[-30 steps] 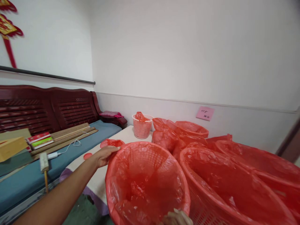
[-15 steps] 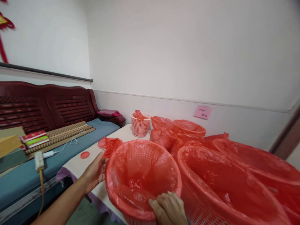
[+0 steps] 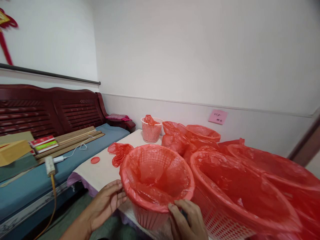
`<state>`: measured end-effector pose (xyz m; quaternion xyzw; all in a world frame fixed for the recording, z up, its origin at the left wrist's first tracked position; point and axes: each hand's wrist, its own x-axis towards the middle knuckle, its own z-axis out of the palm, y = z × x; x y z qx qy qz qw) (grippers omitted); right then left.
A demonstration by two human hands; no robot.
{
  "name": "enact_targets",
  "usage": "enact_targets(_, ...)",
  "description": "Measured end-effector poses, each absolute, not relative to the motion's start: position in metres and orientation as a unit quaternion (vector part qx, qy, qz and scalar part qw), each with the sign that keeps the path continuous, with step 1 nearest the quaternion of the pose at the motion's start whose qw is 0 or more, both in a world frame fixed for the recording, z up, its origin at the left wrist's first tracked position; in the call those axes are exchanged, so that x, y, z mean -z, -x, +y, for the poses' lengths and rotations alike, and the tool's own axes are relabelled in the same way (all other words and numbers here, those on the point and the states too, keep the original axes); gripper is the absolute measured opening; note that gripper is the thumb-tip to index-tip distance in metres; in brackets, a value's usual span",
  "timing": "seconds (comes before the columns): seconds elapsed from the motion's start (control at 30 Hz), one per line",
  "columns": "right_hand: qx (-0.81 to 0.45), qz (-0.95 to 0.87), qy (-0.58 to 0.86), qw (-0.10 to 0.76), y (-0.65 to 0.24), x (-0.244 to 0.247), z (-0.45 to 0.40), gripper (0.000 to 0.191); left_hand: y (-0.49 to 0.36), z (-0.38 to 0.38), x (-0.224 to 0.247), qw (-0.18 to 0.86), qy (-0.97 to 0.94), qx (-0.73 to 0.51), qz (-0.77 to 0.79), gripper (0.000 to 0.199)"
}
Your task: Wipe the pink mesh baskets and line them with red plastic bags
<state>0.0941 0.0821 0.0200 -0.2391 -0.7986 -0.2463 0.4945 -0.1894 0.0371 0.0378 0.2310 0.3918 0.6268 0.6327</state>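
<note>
**Left hand (image 3: 106,203) and right hand (image 3: 187,220) at a red-lined plastic basket (image 3: 150,216) on the near edge of the table (image 3: 97,175).**

On the far left, a dark red wooden sofa (image 3: 75,110) with a slatted back holds a blue cushion (image 3: 30,196), a ribbed bamboo mat (image 3: 70,146) and a white power strip (image 3: 50,165) with a yellow cord (image 3: 53,196). On the table's cream cloth lie a crumpled red bag (image 3: 120,153) and a flat round red lid (image 3: 95,160). The left hand is open, fingers spread against the basket's side, while the right hand curls over its rim. Thin, creased plastic lines the basket, above its pink mesh. Farther right sit a small pink mesh basket (image 3: 151,133), bunched red bags (image 3: 175,138) and wide, round, bag-lined baskets (image 3: 237,186).
</note>
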Motion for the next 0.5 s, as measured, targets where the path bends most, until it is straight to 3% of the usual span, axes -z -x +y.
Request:
enact_targets(0.23, 0.191, -0.814, 0.227, 0.500, -0.095, -0.029, 0.079, 0.026, 0.169, 0.023, -0.038, 0.596, -0.297, -0.622, 0.411, 0.030)
enact_targets(0.5, 0.149, -0.818, 0.225, 0.508, -0.098, -0.026, 0.076, 0.035, 0.179, 0.033, -0.006, 0.352, -0.350, -0.629, 0.598, 0.053)
